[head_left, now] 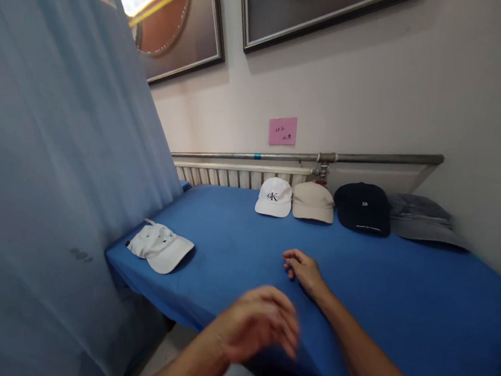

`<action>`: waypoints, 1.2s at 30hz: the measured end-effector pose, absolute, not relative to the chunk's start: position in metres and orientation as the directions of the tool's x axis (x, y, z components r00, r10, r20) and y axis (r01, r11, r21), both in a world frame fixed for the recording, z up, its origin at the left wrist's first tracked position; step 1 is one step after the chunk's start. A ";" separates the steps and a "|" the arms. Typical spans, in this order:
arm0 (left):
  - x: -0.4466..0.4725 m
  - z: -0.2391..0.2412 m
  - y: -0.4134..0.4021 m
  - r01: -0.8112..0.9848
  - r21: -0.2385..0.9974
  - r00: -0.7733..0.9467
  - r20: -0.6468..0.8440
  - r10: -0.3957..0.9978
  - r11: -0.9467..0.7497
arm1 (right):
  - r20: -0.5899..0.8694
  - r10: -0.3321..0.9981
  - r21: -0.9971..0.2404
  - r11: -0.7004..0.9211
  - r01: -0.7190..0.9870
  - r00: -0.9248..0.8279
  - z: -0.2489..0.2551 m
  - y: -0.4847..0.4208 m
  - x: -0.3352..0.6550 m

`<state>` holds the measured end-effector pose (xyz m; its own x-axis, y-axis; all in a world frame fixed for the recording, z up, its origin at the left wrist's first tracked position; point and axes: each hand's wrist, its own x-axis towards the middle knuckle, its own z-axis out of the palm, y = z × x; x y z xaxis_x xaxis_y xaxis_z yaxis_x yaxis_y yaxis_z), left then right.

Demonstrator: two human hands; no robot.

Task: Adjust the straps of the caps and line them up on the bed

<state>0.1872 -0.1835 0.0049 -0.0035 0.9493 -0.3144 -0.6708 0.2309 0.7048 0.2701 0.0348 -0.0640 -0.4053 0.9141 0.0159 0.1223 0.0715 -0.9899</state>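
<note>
My left hand (263, 321) hangs over the near edge of the bed, slightly blurred, its fingers loosely bent and apart with nothing in them. Beyond it, above the blue sheet, my right hand (303, 270) has relaxed, half-curled fingers and holds nothing. Along the back stand a white cap with letters (275, 197), a beige cap (313, 202), a navy cap (363, 208) and a faded grey cap (425, 220), their brims facing me. A pale cap (160, 246) lies apart at the left, its brim pointing right. Neither hand touches a cap.
The caps rest on a bed with a blue sheet (228, 244). A blue curtain (51, 164) hangs along the left side. Behind the bed run a metal pipe (384, 158) and a radiator (225, 177). A pink note (282, 131) is stuck to the wall below framed pictures.
</note>
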 end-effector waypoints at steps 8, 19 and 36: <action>0.042 -0.041 -0.188 -0.783 0.447 -0.617 -0.471 0.630 -0.433 | 0.005 0.915 -0.988 0.065 0.137 -0.403 -0.062 0.034 0.270; -0.035 -0.045 -0.162 -0.604 0.532 -0.793 -0.474 0.382 -0.593 | 0.001 0.910 -0.996 0.037 0.080 -0.414 -0.065 0.037 0.270; 0.056 -0.018 -0.107 -0.236 0.972 -0.157 -0.047 0.987 0.009 | 0.090 0.785 -0.942 -0.132 -0.308 -0.613 -0.051 0.032 0.296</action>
<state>0.0555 -0.1073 -0.0182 -0.1566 0.9865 -0.0475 -0.2356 0.0094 0.9718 0.2964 0.0320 -0.0510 -0.6126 0.7852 0.0899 -0.3077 -0.1322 -0.9422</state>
